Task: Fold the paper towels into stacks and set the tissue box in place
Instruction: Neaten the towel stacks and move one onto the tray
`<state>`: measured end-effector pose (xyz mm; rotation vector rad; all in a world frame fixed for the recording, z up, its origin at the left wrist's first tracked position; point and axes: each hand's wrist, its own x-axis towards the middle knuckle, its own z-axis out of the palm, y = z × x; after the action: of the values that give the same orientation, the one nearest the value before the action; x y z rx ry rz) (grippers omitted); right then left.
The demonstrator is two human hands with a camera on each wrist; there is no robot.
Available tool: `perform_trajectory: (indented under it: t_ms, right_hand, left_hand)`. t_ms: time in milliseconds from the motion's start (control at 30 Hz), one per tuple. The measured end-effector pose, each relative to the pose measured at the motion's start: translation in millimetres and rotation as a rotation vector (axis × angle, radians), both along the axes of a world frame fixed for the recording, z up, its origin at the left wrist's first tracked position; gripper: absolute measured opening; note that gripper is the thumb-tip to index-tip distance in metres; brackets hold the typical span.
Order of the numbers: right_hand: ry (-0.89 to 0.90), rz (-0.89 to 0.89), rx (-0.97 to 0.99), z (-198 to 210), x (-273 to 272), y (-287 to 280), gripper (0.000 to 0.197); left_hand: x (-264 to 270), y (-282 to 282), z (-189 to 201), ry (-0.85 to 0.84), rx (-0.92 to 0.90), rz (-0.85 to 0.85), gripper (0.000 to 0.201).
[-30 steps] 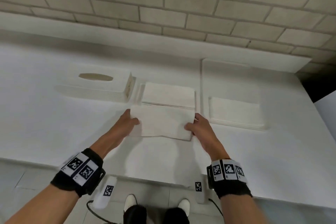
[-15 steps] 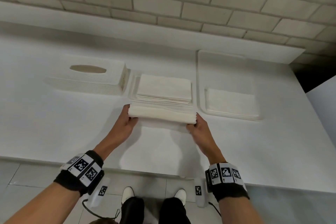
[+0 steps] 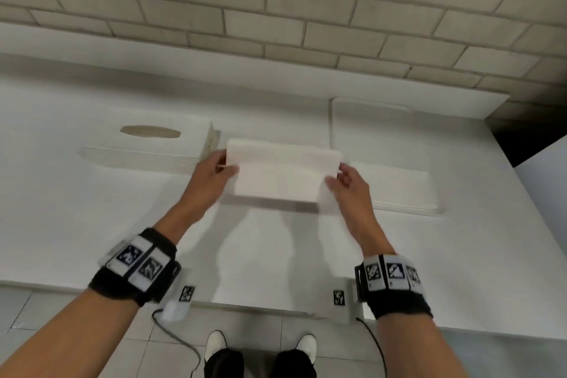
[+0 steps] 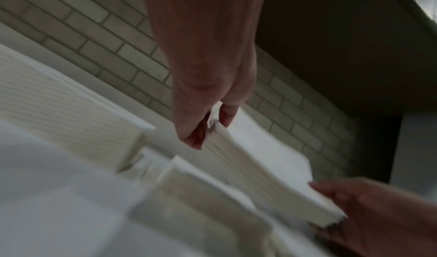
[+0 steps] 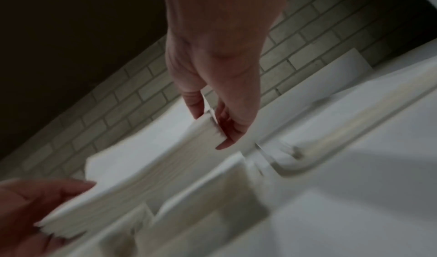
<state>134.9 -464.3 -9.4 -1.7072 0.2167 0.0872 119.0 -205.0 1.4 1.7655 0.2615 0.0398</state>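
- Nearest, two forearms reach out over the white counter (image 3: pixel 92 209), each with a black wristband carrying square markers; shoes and floor tiles show below the counter edge
- The left hand (image 3: pixel 211 175) pinches the left end of a folded towel (image 3: pixel 283 173) between thumb and fingers; the left wrist view shows the thumb under and a fingertip (image 4: pixel 228 115) over the layered edge
- The right hand (image 3: pixel 349 190) pinches the right end the same way, fingers curled round the edge (image 5: pixel 220 128); the towel hangs clear of the counter between the two hands, sagging a little in the middle
- Below the towel, in the wrist views, lies a stack (image 4: pixel 212 191) of folded towels; blur hides whether the towel touches it
- Just left of the left hand stands the tissue box (image 3: pixel 147 147), its oval slot facing up
- To the right a shallow tray (image 3: pixel 368 120) holds another pile (image 3: pixel 399 190) of towels
- Farthest, a brick wall (image 3: pixel 276 9) rises behind the counter
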Motion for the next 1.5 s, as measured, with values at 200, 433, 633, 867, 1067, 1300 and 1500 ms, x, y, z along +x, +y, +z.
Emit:
perform_trajectory:
  t_ms: [200,433,633,867,1067,1300,1500]
  right_hand:
    - [0.087,-0.076,-0.11,24.8,72.3,10.2,0.021]
    - [0.2,-0.057,-0.208,-6.1,91.1,16.2,0.006]
    - [0.206,-0.054,-0.255,-17.5,96.6,21.8,0.034]
    - [0.184,-0.064,-0.332,-21.7,95.3,22.0,0.027]
    - [0.192,-0.054,-0.429,-39.3,95.5,28.2,0.021]
    - [0.186,-0.015,-0.437,-45.6,97.8,20.6,0.019]
    - [0.044,-0.405,-0.362,1.4,89.3,-70.8,0.033]
  left_hand:
    - [74.4,-2.5,33.0,0.199,-0.131,0.135,0.014]
    - [98.6,-7.4,4.6,0.36,0.018,0.173,0.017]
    - [105.6,-8.3,-12.7,0.403,0.069,0.188,0.011]
    - [105.9,-11.5,-19.5,0.373,0.131,0.173,0.007]
    - [101.3,-14.7,-26.3,0.395,0.226,0.168,0.005]
    - [103.5,-20.5,-26.9,0.462,0.507,0.103,0.019]
    - [93.3,-89.4,11.9,-0.061,0.452,0.135,0.039]
